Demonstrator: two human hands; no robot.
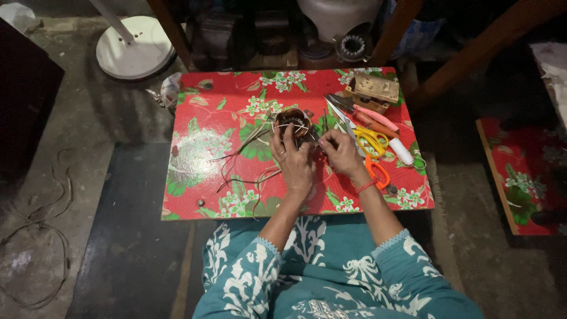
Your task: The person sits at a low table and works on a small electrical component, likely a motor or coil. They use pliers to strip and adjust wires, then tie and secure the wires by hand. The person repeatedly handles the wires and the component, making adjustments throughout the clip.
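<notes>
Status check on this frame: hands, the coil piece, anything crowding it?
Left hand grips round copper coil. Right hand pinches at its edge, what it holds unclear. Loose wires trail left; yellow scissors lie right.

- The tabletop (201, 147) is showing a red cloth with white flowers and green leaves.
- The sleeves (254, 277) are showing teal with a white leafy print.
- The scissors (371, 140) are showing yellow handles.
- The pliers (377, 171) are showing orange grips.
- The thread spool (401, 151) is showing white.
- The coil (293, 120) is showing copper-brown.
</notes>
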